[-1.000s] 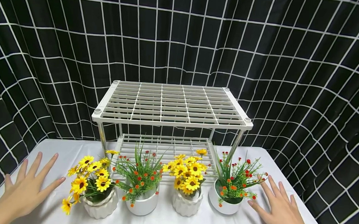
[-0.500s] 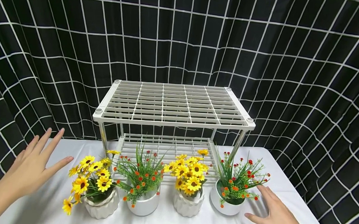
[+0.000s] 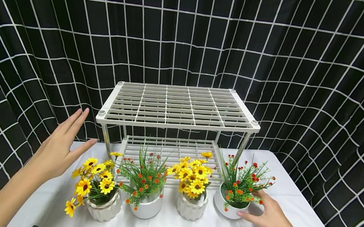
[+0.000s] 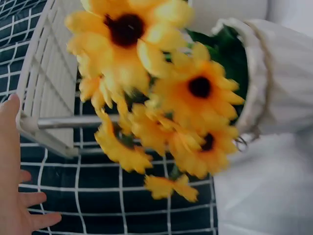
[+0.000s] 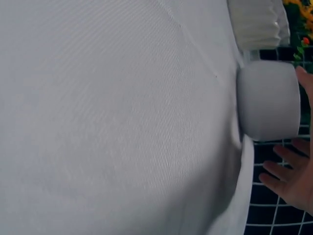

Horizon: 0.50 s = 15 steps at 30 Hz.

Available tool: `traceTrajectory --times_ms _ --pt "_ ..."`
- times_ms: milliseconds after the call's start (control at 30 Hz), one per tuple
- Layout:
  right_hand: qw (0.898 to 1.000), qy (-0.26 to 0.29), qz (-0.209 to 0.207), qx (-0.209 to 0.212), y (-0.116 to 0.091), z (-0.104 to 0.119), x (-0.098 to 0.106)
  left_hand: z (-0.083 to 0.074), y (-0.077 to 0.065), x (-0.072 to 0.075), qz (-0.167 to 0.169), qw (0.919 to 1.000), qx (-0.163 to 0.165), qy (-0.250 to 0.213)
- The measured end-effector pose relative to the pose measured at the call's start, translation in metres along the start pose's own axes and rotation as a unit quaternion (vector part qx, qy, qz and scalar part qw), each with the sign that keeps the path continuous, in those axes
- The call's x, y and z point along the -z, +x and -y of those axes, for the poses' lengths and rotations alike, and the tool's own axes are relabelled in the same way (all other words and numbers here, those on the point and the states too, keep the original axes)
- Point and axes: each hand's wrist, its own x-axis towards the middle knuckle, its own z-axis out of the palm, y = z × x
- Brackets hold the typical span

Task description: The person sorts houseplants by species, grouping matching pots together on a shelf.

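My left hand [image 3: 59,148] is raised above the left end of the table, its fingers straight and thumb apart, holding nothing. It is near the left front corner of a white two-tier rack [image 3: 178,126]. Below and right of it stands a ribbed white pot [image 3: 105,210] of yellow artificial sunflowers [image 3: 83,187], large in the left wrist view. My right hand [image 3: 270,214] is beside a smooth white pot [image 3: 225,210] with red and orange flowers. Its thumb is close to the pot's rim; whether it touches is unclear. In the right wrist view, its other fingers [image 5: 276,171] are spread.
Between the outer pots stand another smooth white pot [image 3: 148,209] with red-orange flowers and a ribbed pot [image 3: 191,210] of sunflowers. All stand before the rack on a white tablecloth [image 3: 288,186]. A black curtain [image 3: 185,35] with white grid lines hangs behind.
My left hand has risen off the table and moved right, toward the rack. The right hand has moved left, up to the rightmost pot. The pots stand where they were.
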Motion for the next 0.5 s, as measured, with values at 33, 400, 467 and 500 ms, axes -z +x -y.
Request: traceTrajectory --times_ms 33,400,467,500 --pt "1.000 0.005 -0.004 -0.001 0.001 0.002 -0.001 -0.003 0.002 0.000 -0.006 1.0000 -0.005 -0.005" --pt "0.994 0.079 -0.009 -0.075 0.006 0.019 -0.021 -0.030 0.019 -0.008 -0.075 0.9905 -0.034 -0.110" --pt "0.994 0.077 -0.019 -0.075 0.004 0.021 -0.025 -0.034 0.021 -0.010 -0.092 0.9863 -0.041 -0.131" --pt "0.994 0.076 -0.022 -0.078 0.004 0.022 -0.026 -0.036 0.023 -0.011 -0.099 0.9844 -0.043 -0.139"
